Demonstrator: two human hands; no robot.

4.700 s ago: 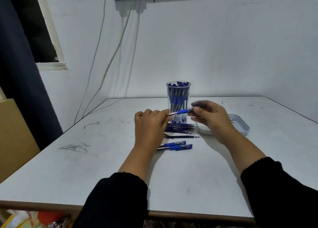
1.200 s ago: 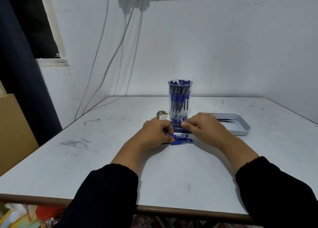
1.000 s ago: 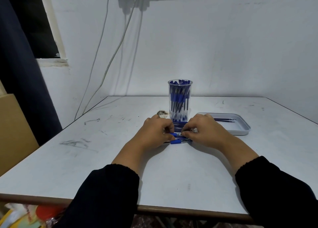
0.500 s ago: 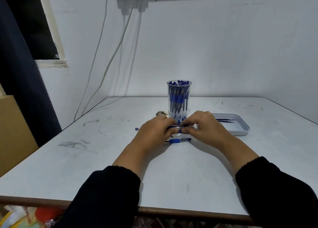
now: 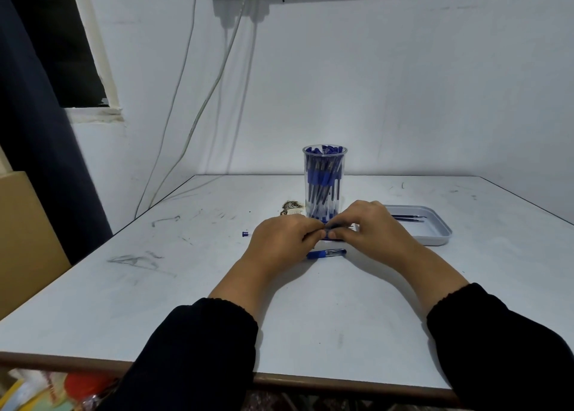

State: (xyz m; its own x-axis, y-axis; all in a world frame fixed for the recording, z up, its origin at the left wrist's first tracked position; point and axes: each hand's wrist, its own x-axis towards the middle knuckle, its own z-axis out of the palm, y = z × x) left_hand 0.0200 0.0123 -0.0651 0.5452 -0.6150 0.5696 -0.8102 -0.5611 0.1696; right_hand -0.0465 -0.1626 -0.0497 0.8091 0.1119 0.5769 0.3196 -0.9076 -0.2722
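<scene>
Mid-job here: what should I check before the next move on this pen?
1. Grip: left hand and right hand both pinch the pen: ok.
2. Pen parts seated together: cannot tell, fingers cover the joint.
3. Cup of pens upright: ok, though close behind the hands.
4. Loose pen lies flat on the table, nearer than the hands: ok.
5. Small blue cap in sight, left of the left hand: ok.
6. Tray holds refills: ok.
</scene>
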